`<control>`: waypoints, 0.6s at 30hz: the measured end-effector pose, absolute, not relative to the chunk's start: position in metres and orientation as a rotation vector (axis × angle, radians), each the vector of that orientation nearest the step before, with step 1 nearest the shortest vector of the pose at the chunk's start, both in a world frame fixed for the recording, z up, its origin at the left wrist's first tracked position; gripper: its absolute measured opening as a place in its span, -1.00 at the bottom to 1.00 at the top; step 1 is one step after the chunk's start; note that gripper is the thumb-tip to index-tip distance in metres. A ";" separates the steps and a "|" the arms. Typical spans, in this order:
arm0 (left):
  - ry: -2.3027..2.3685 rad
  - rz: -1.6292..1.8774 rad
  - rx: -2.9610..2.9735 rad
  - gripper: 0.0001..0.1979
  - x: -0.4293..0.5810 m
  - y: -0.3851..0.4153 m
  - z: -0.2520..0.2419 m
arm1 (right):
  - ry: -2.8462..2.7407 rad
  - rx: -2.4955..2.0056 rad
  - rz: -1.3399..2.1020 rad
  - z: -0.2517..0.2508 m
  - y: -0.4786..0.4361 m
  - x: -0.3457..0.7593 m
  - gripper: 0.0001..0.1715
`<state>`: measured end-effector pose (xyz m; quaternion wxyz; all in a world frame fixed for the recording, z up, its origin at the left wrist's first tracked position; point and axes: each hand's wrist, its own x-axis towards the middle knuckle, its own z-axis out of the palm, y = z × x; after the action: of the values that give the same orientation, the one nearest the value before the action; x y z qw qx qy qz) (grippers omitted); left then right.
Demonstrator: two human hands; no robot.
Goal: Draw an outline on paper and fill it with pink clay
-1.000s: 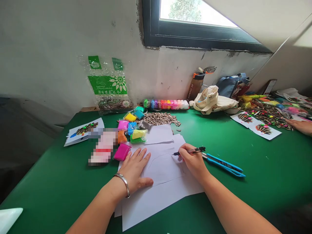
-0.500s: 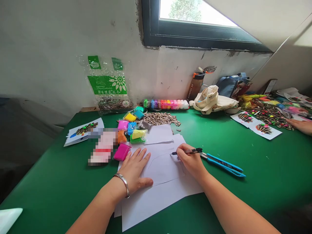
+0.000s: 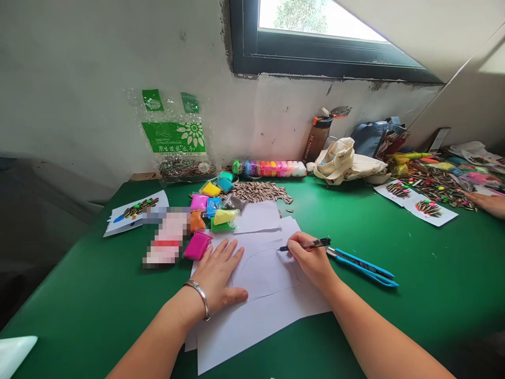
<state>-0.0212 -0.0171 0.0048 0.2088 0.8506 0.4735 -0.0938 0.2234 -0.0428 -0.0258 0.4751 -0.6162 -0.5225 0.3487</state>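
My left hand lies flat with fingers spread on a small sheet of white paper, which rests on larger white sheets. A silver bangle is on that wrist. My right hand grips a black pen, its tip at the end of a thin curved line drawn on the small sheet. Just right of this hand lies a blue utility knife. Beyond my left fingertips sit several bags of coloured clay, the nearest a magenta packet.
A heap of sunflower seeds lies behind the paper. Against the wall stand a clear seed bag, a brown bottle and a cream cloth bag. Seed-decorated cards and another person's hand are at the right.
My right hand and the pen have shifted very slightly to the right along the line. My left hand stays in place.
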 end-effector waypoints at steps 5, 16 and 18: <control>1.321 -0.249 2.356 -0.10 -0.021 -0.018 0.006 | -1.313 -1.517 0.836 -0.025 -0.041 0.221 -0.78; 1.319 -0.267 2.361 -0.10 -0.021 -0.017 0.007 | -1.284 -1.539 0.821 -0.025 -0.042 0.227 -0.79; 1.315 -0.253 2.363 -0.11 -0.021 -0.017 0.006 | -1.286 -1.537 0.829 -0.025 -0.042 0.226 -0.79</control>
<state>-0.0213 -0.0175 0.0055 0.2110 0.8505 0.4731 -0.0912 0.2255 -0.0418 -0.0251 0.4673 -0.6265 -0.5243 0.3380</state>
